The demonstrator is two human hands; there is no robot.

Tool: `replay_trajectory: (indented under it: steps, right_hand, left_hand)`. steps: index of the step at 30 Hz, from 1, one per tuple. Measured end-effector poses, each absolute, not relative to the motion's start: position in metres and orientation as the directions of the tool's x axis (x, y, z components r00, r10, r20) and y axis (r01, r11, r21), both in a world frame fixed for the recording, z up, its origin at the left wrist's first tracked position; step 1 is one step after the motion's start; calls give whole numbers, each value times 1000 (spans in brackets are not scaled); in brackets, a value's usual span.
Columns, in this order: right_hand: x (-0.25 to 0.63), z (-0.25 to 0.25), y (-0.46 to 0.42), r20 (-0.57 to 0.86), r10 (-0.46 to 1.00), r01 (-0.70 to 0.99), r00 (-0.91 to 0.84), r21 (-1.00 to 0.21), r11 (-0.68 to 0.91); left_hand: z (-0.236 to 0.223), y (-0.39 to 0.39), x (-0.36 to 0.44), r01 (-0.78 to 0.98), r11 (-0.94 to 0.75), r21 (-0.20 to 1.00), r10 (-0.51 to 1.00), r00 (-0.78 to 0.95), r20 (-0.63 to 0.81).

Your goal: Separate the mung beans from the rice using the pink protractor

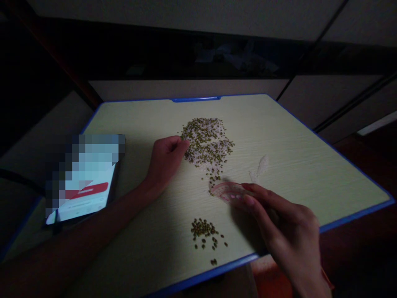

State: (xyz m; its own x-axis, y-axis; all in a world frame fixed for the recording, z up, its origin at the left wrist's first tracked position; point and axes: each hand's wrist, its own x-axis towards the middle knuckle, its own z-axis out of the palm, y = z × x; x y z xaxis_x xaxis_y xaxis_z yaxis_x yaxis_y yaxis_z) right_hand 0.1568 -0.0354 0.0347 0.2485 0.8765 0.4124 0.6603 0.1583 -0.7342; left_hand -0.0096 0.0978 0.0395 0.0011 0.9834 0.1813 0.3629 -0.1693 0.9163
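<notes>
A protractor (228, 192) is gripped by its right end between the thumb and fingers of the right hand (288, 227), its far edge set beside the beans trailing from a mixed pile (206, 142) of green beans and white grains at the table's (139, 120) middle. The left hand (165, 160) is held at the pile's left edge, thumb and fingertips drawn together (whether anything is pinched there cannot be told). Smaller heaps, one of beans (203, 228) and one of grains (263, 164), are seen nearer the front and to the right; a lit phone (85, 203) is placed at left.
</notes>
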Motion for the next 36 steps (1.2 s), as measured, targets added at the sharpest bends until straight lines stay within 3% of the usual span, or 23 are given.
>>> replay_trajectory:
  steps: [9, 20, 29, 36]
  right_hand:
    - [158, 35, -41, 402, 888, 642, 223, -746, 177]
    - [155, 38, -43, 378, 925, 632, 40, -726, 270]
    - [158, 39, -41, 373, 877, 650, 303, -754, 96]
    - [157, 37, -31, 406, 854, 694, 324, -715, 77]
  left_hand:
    - [39, 98, -9, 352, -174, 920, 983, 6, 183]
    - [40, 97, -10, 357, -170, 918, 984, 8, 179]
    - [40, 97, -9, 357, -173, 918, 983, -2, 185]
    - [40, 96, -9, 345, -160, 925, 986, 4, 169]
